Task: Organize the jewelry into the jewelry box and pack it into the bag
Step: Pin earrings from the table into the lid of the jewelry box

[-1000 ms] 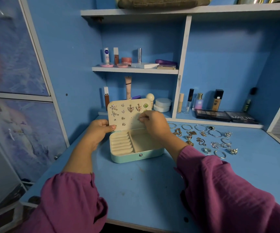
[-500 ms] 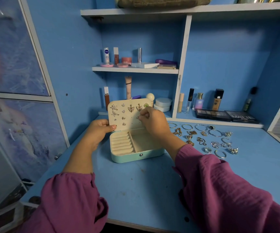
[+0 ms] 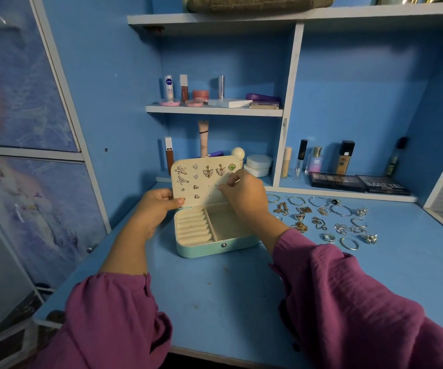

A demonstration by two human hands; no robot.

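Observation:
A mint jewelry box (image 3: 209, 247) stands open on the blue desk, its cream lid (image 3: 188, 187) upright and studded with several earrings. My left hand (image 3: 156, 206) grips the lid's left edge. My right hand (image 3: 244, 195) pinches a small silver earring (image 3: 218, 186) against the lid's right part. The box's ring rolls and its right compartment show nothing in them. Loose rings, bangles and chains (image 3: 326, 219) lie on the desk to the right of the box. An olive bag (image 3: 255, 2) sits on the top shelf, mostly cut off by the frame.
Cosmetics line the shelves behind the box: tubes, jars and a white case (image 3: 229, 103) above, bottles and two dark eyeshadow palettes (image 3: 358, 183) at desk level. A cupboard door with a printed picture (image 3: 15, 102) stands at the left. The desk's front edge is near my sleeves.
My right hand has risen slightly on the lid, and the small silver earring now shows at its fingertips. My left hand has stayed on the lid's edge.

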